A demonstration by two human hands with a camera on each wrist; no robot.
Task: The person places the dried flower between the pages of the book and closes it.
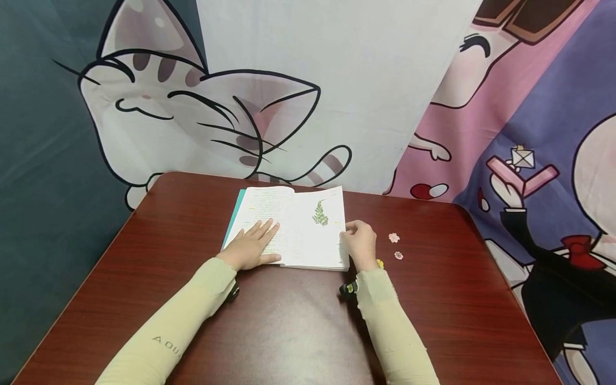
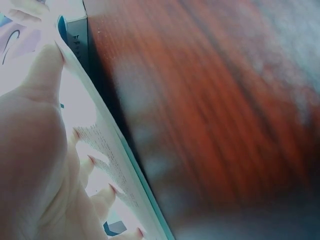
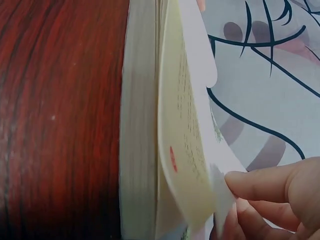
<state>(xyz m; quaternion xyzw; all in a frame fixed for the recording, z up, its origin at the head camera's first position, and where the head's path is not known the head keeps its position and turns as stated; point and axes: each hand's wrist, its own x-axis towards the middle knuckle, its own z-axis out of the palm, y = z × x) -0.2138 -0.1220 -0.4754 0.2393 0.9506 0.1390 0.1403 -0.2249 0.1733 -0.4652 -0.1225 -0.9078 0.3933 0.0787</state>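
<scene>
An open book (image 1: pixel 308 251) with a teal cover edge lies on the table. On its right page is a green fern sprig (image 1: pixel 320 214). My left hand (image 1: pixel 251 247) rests on the left page with fingers spread; the left wrist view shows the same hand (image 2: pixel 35 145) over the printed text. At the book's right edge, my right hand (image 1: pixel 361 243) pinches a page between thumb and fingers. In the right wrist view that hand (image 3: pixel 275 195) holds the page lifted, and a printed page (image 3: pixel 185 130) with a red mark curls up beneath it.
Right of my right hand lie two small pink flowers (image 1: pixel 394 238) (image 1: pixel 398 255). A yellow bit (image 1: pixel 380 263) shows beside the right wrist, mostly hidden. The brown table (image 1: pixel 298 326) ends at a cartoon-printed cloth (image 1: pixel 375 96) behind it.
</scene>
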